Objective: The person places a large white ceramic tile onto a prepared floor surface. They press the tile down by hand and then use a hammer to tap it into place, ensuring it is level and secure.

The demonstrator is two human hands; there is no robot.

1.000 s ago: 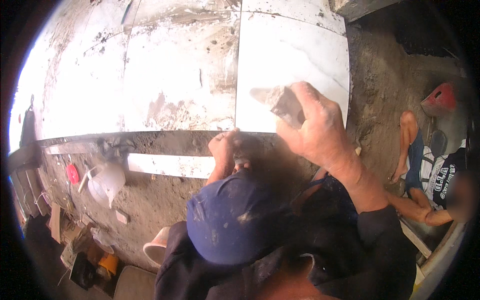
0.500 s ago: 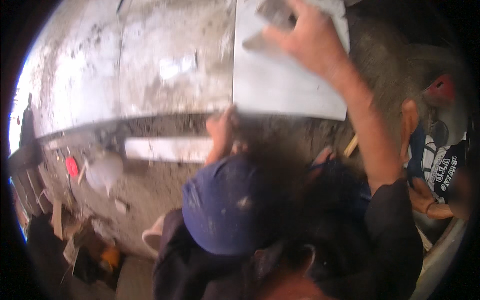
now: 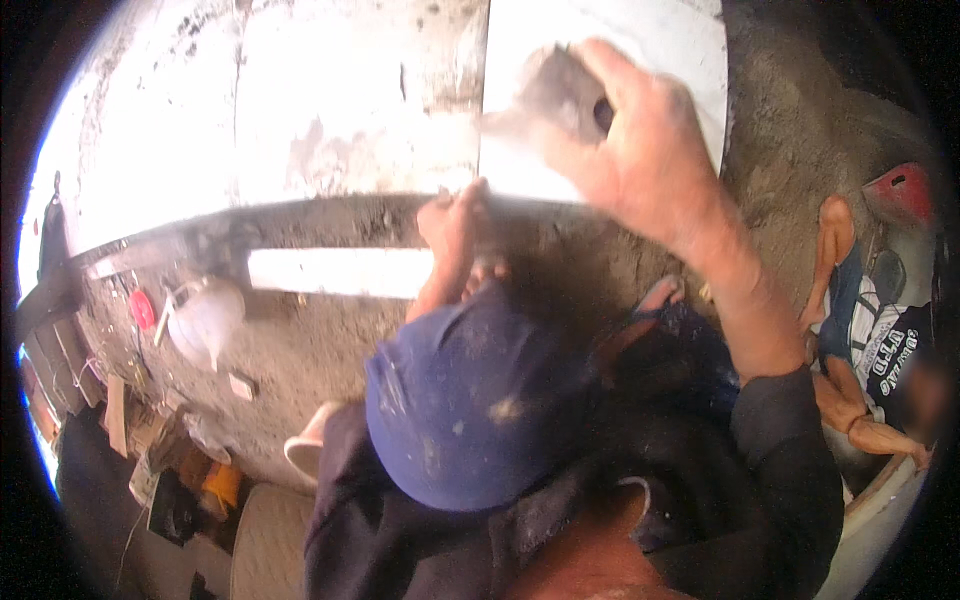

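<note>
My right hand (image 3: pixel 655 150) is shut on a grey, mortar-smeared hand tool (image 3: pixel 560 95), holding it over a large white tile (image 3: pixel 660 40) that lies on a sandy mortar bed. My left hand (image 3: pixel 455 225) rests at the near edge of that tile, fingers bent against the edge. What the fingers hold, if anything, is hidden. A blue cap (image 3: pixel 470 400) and a dark sleeve fill the lower middle of the view.
More dusty white tiles (image 3: pixel 350 100) lie to the left. A narrow white tile strip (image 3: pixel 340 272) sits on the grey mortar bed (image 3: pixel 320 350). At left are a white jug (image 3: pixel 205 320) and clutter. Another person (image 3: pixel 860 330) sits at the right.
My right hand swung the tool farther out over the tile, then drew back a little. My left hand stayed at the tile's near edge.
</note>
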